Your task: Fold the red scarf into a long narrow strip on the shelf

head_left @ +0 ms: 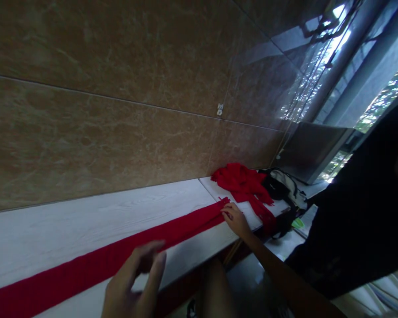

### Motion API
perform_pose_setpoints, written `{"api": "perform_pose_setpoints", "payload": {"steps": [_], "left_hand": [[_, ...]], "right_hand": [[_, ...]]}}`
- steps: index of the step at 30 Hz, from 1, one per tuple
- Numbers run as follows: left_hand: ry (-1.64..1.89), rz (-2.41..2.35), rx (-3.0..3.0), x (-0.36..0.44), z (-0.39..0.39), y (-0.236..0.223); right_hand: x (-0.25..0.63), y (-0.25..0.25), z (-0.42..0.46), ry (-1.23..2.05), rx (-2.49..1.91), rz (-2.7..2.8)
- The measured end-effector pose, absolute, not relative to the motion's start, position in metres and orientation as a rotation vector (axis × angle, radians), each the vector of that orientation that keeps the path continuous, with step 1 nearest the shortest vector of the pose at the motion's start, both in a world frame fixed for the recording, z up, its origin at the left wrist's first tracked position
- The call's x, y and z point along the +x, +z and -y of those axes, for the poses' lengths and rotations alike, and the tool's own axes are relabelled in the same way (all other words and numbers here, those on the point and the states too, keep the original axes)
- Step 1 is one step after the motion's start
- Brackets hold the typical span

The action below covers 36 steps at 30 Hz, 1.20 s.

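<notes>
A long red scarf (116, 258) lies stretched lengthwise along a white bench top, folded into a narrow strip with a fringe at its far end. At that far end, my right hand (234, 217) has its fingertips closed on the scarf's near edge. My left hand (135, 280) is held in the foreground near the strip's front edge, blurred, with thumb and forefinger apart and nothing between them. Beyond my right hand sits a loose heap of red fabric (240, 181), crumpled and fringed, with one part hanging over the bench's front edge.
A black and light-coloured bag (285, 185) rests behind the red heap. The brown tiled wall (102, 141) runs along the bench's back edge. A person in dark clothing (348, 207) stands close on the right. A grey metal box (310, 150) stands in the far corner.
</notes>
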<state>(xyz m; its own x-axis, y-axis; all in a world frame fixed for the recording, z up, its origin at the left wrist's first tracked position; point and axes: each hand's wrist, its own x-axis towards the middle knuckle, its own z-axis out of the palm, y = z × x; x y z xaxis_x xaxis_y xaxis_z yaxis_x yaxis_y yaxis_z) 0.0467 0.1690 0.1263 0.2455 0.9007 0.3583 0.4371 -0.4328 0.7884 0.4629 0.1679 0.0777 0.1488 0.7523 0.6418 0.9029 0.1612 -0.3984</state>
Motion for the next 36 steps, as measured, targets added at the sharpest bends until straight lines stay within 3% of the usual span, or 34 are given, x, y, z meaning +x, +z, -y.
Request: {"api": "perform_pose_setpoints", "payload": {"steps": [4,9,14,36], "left_hand": [[1.167,-0.888,2.214,0.12,-0.211,0.15],[0.745,-0.92,2.594,0.155,-0.228,0.127],[0.639,-0.924,2.724,0.175,-0.229,0.118],[0.426,-0.821,2.782,0.171,-0.238,0.107]], "right_hand": [[0.464,0.081,-0.17,-0.244,-1.593,1.682],[0.463,0.089,-0.171,-0.274,-1.54,1.698],[0.468,0.092,-0.166,-0.269,-1.514,1.686],[0.471,0.071,-0.13,-0.251,-1.565,1.761]]}}
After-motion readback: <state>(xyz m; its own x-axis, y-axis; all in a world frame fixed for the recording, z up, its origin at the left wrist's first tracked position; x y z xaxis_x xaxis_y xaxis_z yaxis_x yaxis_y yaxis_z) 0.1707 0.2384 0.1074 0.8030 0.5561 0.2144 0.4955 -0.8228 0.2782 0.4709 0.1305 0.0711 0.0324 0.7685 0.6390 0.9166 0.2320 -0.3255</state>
